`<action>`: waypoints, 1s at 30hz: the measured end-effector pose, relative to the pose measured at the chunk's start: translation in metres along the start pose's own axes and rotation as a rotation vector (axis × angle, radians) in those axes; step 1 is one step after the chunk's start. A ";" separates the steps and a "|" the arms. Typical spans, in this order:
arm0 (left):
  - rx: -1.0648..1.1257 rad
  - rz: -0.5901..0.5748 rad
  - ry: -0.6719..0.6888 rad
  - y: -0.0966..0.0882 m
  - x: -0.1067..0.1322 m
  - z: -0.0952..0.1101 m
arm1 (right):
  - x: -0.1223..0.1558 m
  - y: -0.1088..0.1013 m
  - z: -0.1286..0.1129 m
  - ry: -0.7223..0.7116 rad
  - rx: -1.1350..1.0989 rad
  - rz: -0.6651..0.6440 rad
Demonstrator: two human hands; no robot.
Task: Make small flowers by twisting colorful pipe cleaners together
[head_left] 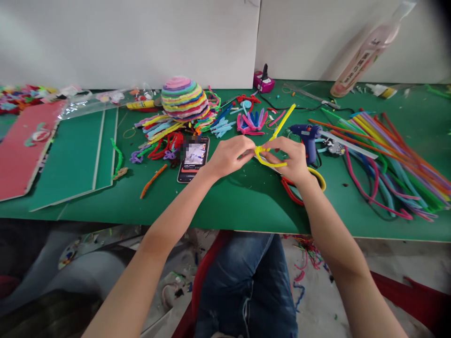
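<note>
Both my hands meet above the green table and pinch one yellow pipe cleaner. My left hand grips it from the left with closed fingers. My right hand holds the looped part, fingers curled round it. One end of the pipe cleaner sticks up and away toward the back. Red-handled scissors lie under my right wrist.
A phone lies left of my hands. Behind it sit a striped multicoloured dome and loose bent pipe cleaners. A blue glue gun and a bundle of long pipe cleaners lie right. Green and red boards cover the left.
</note>
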State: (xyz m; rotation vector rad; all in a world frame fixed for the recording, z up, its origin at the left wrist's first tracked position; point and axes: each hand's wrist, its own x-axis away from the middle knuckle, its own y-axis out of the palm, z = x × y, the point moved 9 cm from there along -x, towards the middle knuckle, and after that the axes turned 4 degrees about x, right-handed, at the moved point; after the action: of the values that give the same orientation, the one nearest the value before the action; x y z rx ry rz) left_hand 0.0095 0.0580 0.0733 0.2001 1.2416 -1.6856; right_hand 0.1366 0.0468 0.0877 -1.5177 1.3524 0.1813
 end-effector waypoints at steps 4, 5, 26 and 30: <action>0.051 0.020 -0.014 -0.004 0.000 0.001 | -0.001 -0.001 -0.003 -0.021 -0.041 0.030; 0.071 0.010 -0.017 -0.004 0.000 0.002 | -0.001 -0.001 -0.003 -0.023 -0.045 0.033; 0.151 0.146 0.066 -0.015 -0.002 0.005 | 0.002 -0.002 0.017 0.095 -0.012 0.030; 0.162 0.139 0.108 -0.016 -0.002 0.008 | 0.001 -0.004 0.013 0.051 -0.045 0.041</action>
State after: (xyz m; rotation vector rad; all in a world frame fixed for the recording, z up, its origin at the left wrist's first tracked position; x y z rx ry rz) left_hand 0.0013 0.0526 0.0884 0.4704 1.1421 -1.6727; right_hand 0.1467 0.0548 0.0837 -1.5414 1.4293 0.2015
